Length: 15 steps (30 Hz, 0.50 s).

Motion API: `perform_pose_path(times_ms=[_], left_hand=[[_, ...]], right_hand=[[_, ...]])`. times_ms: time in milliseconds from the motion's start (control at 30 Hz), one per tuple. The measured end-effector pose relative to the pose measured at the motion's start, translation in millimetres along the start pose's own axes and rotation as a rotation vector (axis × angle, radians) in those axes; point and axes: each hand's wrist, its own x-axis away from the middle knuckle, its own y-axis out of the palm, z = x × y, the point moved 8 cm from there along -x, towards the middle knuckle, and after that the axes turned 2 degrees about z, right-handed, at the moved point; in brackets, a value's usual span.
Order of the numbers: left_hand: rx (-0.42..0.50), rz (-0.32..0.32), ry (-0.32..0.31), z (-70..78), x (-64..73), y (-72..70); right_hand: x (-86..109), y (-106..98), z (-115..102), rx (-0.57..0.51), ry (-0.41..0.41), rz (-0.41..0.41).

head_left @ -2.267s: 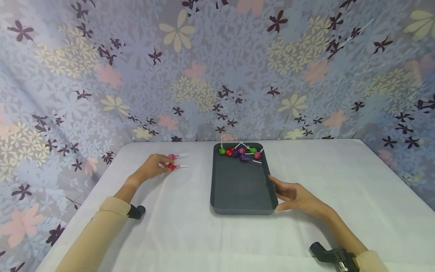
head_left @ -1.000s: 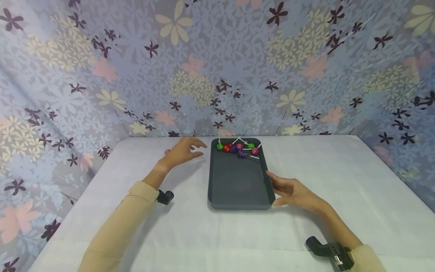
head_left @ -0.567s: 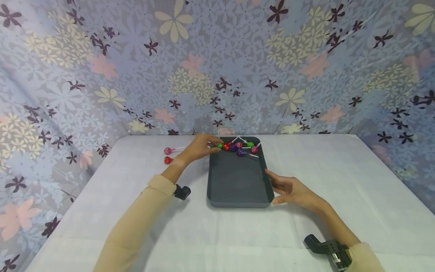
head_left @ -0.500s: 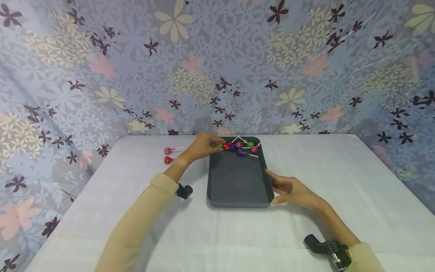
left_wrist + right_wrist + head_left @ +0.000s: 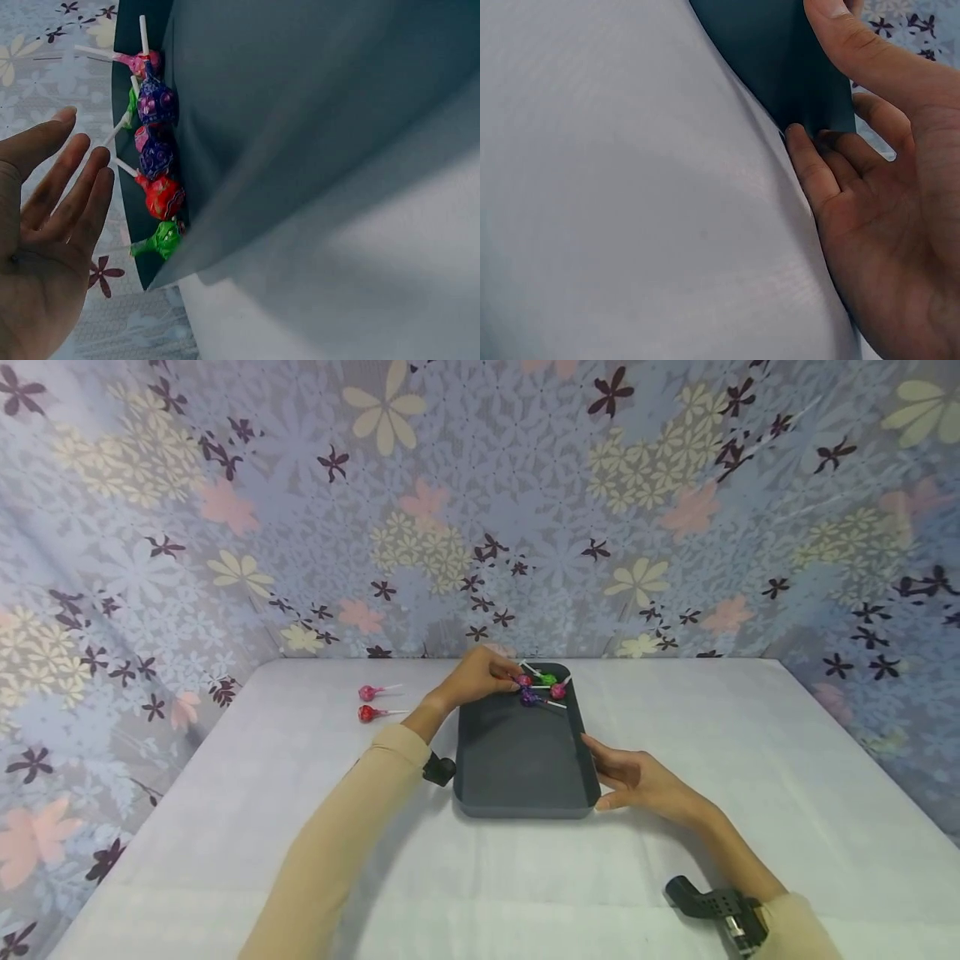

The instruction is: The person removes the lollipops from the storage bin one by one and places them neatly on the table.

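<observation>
My left hand (image 5: 476,677) is over the back left corner of a dark grey tray (image 5: 521,760), beside a row of wrapped lollipops. In the left wrist view its fingers are extended, with nothing seen between them. There, a red lollipop (image 5: 163,196) and a green lollipop (image 5: 166,240) lie in the tray; the hand hides both in the head view. A purple lollipop (image 5: 528,697), another green lollipop (image 5: 548,678) and a pink lollipop (image 5: 558,691) lie to its right. My right hand (image 5: 637,777) touches the tray's right side near the front corner, fingers and thumb spread apart.
Left of the tray, a pink-wrapped lollipop (image 5: 367,693) and a red-wrapped lollipop (image 5: 366,713) lie on the white tablecloth (image 5: 300,743), sticks pointing right. A flowered cloth (image 5: 450,485) hangs behind the table.
My left hand has moved right, from the two lollipops on the table to the tray, then along the back row. My right hand has stayed at the tray's side.
</observation>
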Motion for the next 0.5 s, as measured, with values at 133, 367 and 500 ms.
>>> perform_pose_path(times_ms=[133,367,500], left_hand=[[0.033,0.005,-0.008,0.9,-4.7,4.6],[0.055,-0.015,-0.018,0.5,-9.2,13.7],[0.018,-0.022,-0.028,2.5,-11.2,16.9]], right_hand=[[-1.0,0,0,-0.005,0.013,0.004],[-0.3,0,1,0.000,0.017,0.005],[0.0,0,1,0.004,0.015,0.007]])
